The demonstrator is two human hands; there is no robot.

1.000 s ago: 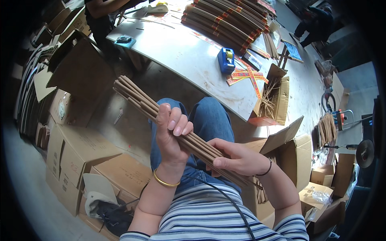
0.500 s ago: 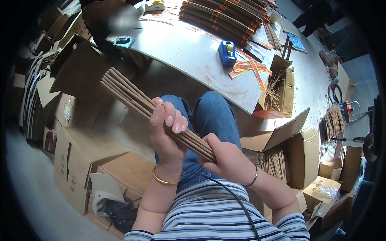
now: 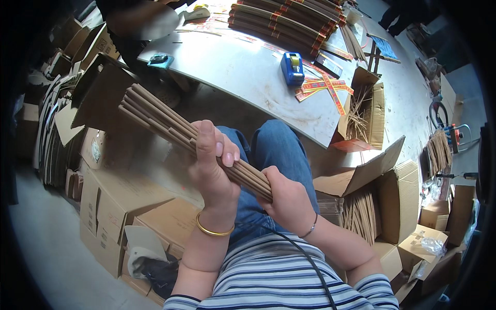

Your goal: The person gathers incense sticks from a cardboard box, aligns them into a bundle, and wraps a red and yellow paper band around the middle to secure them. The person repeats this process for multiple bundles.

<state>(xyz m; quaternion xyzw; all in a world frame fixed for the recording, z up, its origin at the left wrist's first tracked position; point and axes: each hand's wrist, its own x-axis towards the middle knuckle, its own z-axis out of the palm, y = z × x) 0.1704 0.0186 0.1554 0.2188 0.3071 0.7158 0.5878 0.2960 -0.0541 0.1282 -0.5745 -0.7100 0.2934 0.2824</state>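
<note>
A bundle of thin brown incense sticks [image 3: 155,114] lies slantwise across my lap, its far ends pointing up and left and standing at uneven lengths. My left hand [image 3: 214,160] wraps round the middle of the bundle, thumb on top. Around the near lower end my right hand [image 3: 289,199] is closed, hiding the tips there. Under the hands are my knees in blue jeans [image 3: 281,147].
Ahead stands a white table [image 3: 232,77] bearing stacked bundles with red-yellow bands [image 3: 281,26], a blue tape dispenser [image 3: 293,68] and printed strips [image 3: 325,89]. An open carton of sticks [image 3: 361,212] is at my right, cartons [image 3: 124,199] at left. Another person [image 3: 139,20] sits across the table.
The bundle's far ends have shifted slightly left and fanned into more uneven lengths. My left thumb has straightened upward, and my right hand has moved a little left and up.
</note>
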